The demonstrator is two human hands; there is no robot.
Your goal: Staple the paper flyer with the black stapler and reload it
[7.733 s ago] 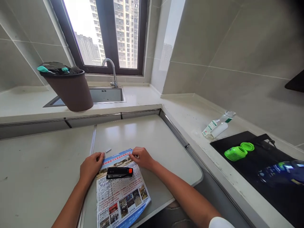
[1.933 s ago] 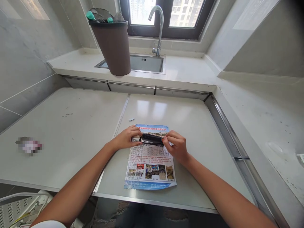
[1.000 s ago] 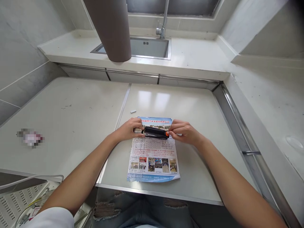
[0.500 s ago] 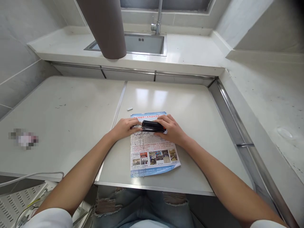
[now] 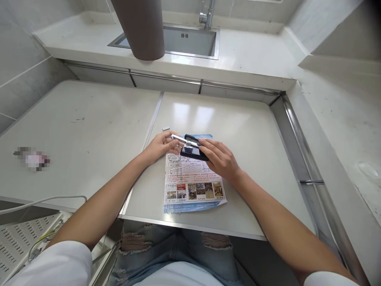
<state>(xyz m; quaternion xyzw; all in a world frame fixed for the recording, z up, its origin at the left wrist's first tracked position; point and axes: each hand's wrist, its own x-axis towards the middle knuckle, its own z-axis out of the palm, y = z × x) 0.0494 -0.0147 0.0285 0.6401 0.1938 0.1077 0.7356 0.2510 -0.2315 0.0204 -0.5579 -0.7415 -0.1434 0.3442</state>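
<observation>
A black stapler (image 5: pixel 195 154) lies opened up over a printed sheet (image 5: pixel 193 174), its silver metal rail (image 5: pixel 180 139) swung out from the body. My right hand (image 5: pixel 220 157) grips the stapler's right end, with the fingers over the top. On the other side, my left hand (image 5: pixel 160 147) has its thumb and fingertips at the free end of the rail, closed around it. A small silvery strip (image 5: pixel 166 128) lies on the table just beyond my left fingers.
The folding table (image 5: pixel 113 151) has a seam left of the sheet. A brown cylinder (image 5: pixel 145 35) hangs down in front of the sink (image 5: pixel 190 41). A blurred object (image 5: pixel 32 159) lies far left. A white cable (image 5: pixel 59 198) crosses the table's front left edge.
The stapler has turned and opened, so its metal rail now stands apart from the black body. My left hand has shifted with the rail. The camera view has tilted down a little.
</observation>
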